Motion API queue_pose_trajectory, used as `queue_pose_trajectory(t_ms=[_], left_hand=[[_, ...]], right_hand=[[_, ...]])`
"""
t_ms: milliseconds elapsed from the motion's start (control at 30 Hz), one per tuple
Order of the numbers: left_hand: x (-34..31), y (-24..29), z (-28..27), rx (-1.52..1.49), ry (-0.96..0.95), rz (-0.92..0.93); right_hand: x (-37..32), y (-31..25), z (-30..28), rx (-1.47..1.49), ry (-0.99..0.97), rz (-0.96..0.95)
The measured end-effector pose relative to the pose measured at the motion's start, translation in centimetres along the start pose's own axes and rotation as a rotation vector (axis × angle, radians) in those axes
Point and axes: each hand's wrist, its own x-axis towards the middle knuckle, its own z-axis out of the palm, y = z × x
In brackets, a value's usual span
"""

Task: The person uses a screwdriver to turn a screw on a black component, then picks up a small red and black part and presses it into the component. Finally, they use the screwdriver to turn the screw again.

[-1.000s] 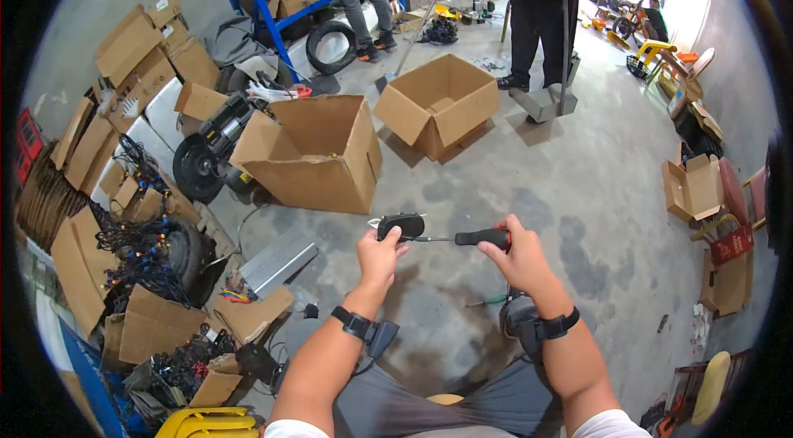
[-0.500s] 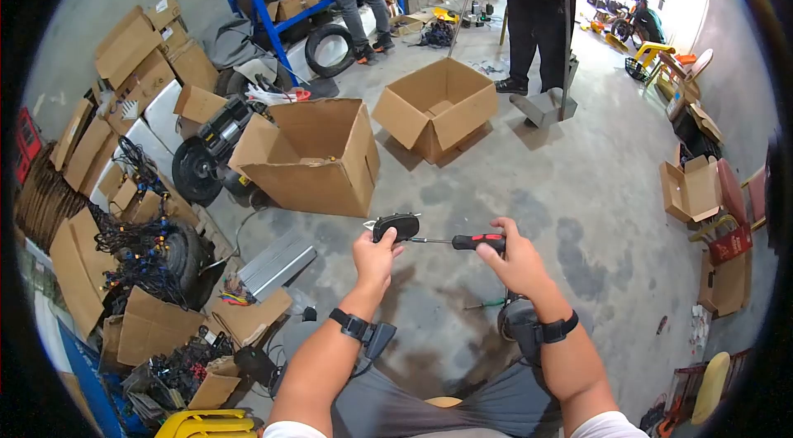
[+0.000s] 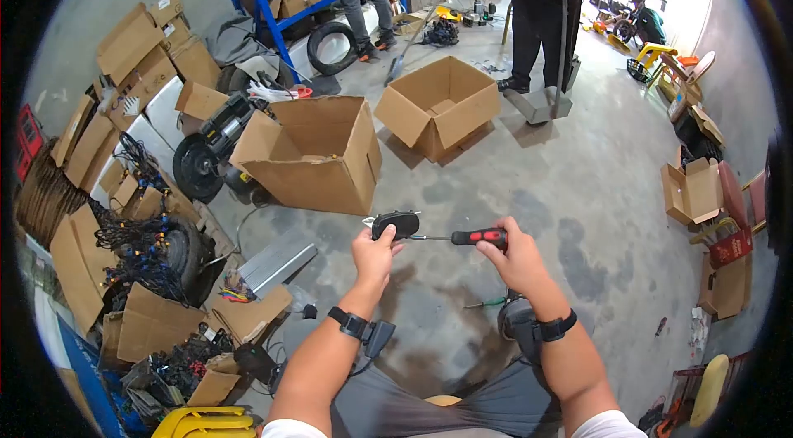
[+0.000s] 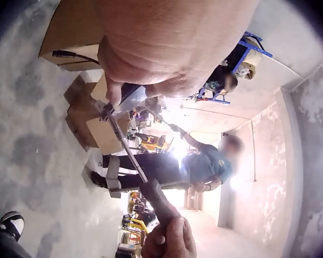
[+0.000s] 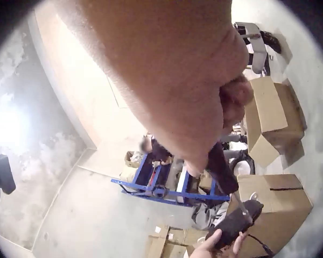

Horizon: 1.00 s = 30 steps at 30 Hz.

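The left hand (image 3: pixel 374 260) grips a small black oval part (image 3: pixel 396 225), thumb pressed on its face. In the right hand (image 3: pixel 522 258) is a screwdriver with a black and red handle (image 3: pixel 479 237); its metal shaft points left and its tip meets the part's right end. The left wrist view shows the shaft (image 4: pixel 127 149) running from the handle (image 4: pixel 160 203) to the part, which the left hand mostly hides. In the right wrist view the tip lies against the black part (image 5: pixel 234 224), held between left thumb and fingers.
Two open cardboard boxes (image 3: pixel 351 182) (image 3: pixel 438 107) stand on the floor ahead. A silver metal case (image 3: pixel 279 263), wire bundles (image 3: pixel 144 248) and flattened cardboard lie at left. Two people stand beyond, one holding a long-handled dustpan (image 3: pixel 541 105). Chairs and small boxes line the right wall.
The screwdriver handle has turned, showing different red patches, and the right fingers have closed back round it after loosening. The left hand keeps its grip. Beyond, the standing person's broom and dustpan have shifted.
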Motion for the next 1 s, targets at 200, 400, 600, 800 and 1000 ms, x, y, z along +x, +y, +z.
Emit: queue_pose_trajectory(t_ms=[200, 400, 600, 800, 1000], left_hand=[[-0.1, 0.6, 0.0, 0.076, 0.011, 0.023], [0.2, -0.2, -0.2, 0.095, 0.0, 0.03], [0.2, 0.5, -0.3, 0.045, 0.026, 0.039], [0.5, 0.5, -0.9, 0.004, -0.011, 0.001], [0.2, 0.9, -1.0, -0.004, 0.017, -0.055]], right_hand=[[0.0, -0.3, 0.6, -0.208, 0.045, 0.185], [0.5, -0.6, 0.6, -0.169, -0.057, 0.032], [-0.1, -0.7, 0.9, -0.179, 0.089, 0.109], [0.6, -1.2, 0.2, -0.138, -0.075, 0.191], [-0.1, -0.6, 0.5, 0.083, 0.106, -0.053]])
